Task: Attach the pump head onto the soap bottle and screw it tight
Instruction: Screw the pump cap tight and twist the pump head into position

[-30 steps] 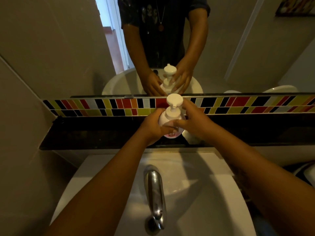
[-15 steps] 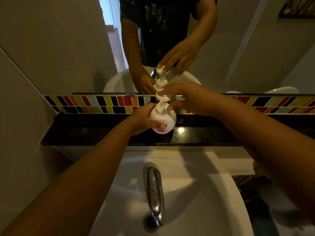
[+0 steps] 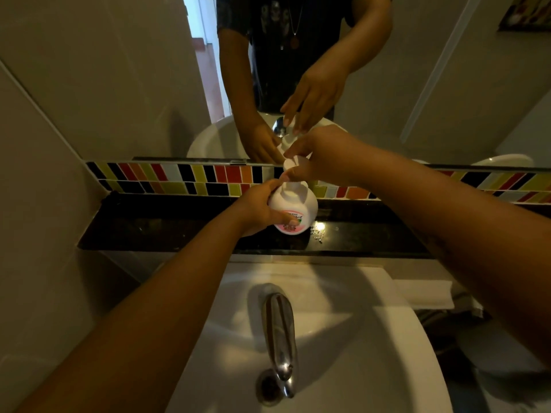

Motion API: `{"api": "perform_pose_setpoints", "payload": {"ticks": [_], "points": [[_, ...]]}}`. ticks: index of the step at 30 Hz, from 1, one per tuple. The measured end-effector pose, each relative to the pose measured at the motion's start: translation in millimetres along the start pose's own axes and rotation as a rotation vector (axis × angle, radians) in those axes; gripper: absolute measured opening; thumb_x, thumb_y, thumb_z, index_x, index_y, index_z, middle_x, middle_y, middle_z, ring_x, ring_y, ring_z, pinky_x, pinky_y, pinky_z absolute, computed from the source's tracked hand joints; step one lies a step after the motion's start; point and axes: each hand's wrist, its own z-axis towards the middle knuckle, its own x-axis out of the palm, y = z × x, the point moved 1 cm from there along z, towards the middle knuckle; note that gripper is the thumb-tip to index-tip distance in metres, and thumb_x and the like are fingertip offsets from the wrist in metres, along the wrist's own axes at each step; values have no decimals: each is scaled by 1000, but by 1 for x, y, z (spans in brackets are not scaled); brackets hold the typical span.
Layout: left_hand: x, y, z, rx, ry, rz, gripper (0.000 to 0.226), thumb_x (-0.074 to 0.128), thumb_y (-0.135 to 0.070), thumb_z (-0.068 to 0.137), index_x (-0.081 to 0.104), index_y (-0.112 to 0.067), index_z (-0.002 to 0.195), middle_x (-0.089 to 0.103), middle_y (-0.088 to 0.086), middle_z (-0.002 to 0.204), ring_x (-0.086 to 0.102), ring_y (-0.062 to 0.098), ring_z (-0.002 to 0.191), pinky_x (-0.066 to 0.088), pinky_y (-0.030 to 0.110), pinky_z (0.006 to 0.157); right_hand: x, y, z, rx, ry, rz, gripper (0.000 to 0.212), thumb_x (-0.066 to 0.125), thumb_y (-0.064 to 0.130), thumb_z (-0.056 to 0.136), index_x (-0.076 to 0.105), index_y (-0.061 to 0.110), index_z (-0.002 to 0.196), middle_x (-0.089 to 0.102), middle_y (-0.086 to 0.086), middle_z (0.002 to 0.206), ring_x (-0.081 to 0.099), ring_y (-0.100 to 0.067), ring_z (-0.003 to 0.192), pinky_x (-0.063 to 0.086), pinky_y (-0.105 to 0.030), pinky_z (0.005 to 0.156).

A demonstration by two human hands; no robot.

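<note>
- Bottle (image 3: 293,205): white, squat and round-bodied, narrowing to a short neck. A label with a pink band and dark lettering runs round its lower front. It stands upright on the dark ledge behind the basin, below the coloured tile strip, gripped at its left side.
- Pump head (image 3: 290,166): white, seated on the bottle neck in line with the body. Fingers cover most of it; only the flat top and collar show. Whether it is fully screwed down cannot be told.
</note>
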Motion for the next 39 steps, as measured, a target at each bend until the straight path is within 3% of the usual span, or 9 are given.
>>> {"api": "perform_pose_setpoints", "payload": {"ticks": [7, 12, 16, 23, 26, 30, 35, 39], "points": [[0, 2, 1, -6, -16, -2, 81, 85, -15, 69, 44, -22, 138, 59, 7, 132, 59, 26, 115, 53, 45, 94, -1, -2, 0, -24, 35, -29, 35, 62, 31, 85, 66, 9, 111, 69, -15, 102, 63, -26, 89, 46, -29, 78], [1, 1, 0, -10, -16, -10, 85, 86, -17, 67, 43, -23, 140, 59, 5, 132, 59, 25, 116, 54, 45, 94, 0, -4, -4, -36, 14, 6, 41, 61, 34, 85, 63, 11, 119, 68, -11, 102, 57, -17, 81, 41, -21, 68], [1, 2, -1, -4, -17, -17, 81, 85, -17, 68, 46, -22, 138, 58, 5, 133, 59, 26, 117, 53, 49, 95, 0, -6, -8, -41, 19, 33, 50, 63, 37, 82, 57, 14, 126, 63, -11, 125, 60, -24, 103, 49, -33, 88], [2, 1, -2, -2, -31, -4, 78, 84, -13, 70, 46, -21, 137, 58, 6, 133, 59, 26, 116, 53, 49, 95, 6, -6, -15, -49, -19, 65, 43, 60, 32, 86, 58, 15, 125, 65, -12, 121, 58, -19, 96, 43, -26, 81], [2, -1, -2, -6, -36, -7, 72, 83, -12, 70, 49, -19, 133, 60, 8, 130, 60, 27, 114, 53, 50, 95, 10, -13, -16, -30, -16, 134, 57, 64, 32, 83, 46, 19, 136, 59, -11, 131, 58, -26, 114, 46, -30, 89], [1, -2, -3, -9, -38, 20, 67, 84, -16, 70, 52, -19, 129, 62, 6, 125, 61, 25, 111, 54, 47, 93, 26, -19, -22, -17, -71, 236, 77, 67, 32, 81, 27, 25, 145, 42, -6, 148, 44, -23, 132, 36, -31, 102], [2, -5, -5, 2, -35, 22, 66, 82, -18, 73, 49, -18, 131, 60, 7, 128, 59, 25, 114, 54, 45, 94, 49, -23, -24, -88, -138, 222, 65, 57, 25, 90, 25, 15, 146, 22, -5, 157, 19, -18, 145, 11, -16, 108], [2, -5, -6, 7, -31, 7, 65, 82, -18, 73, 50, -18, 130, 60, 7, 128, 59, 25, 114, 53, 47, 95, 59, -31, -22, -117, -183, 236, 69, 57, 33, 89, 21, 19, 146, 18, -3, 158, 14, -17, 146, 12, -29, 118]]}}
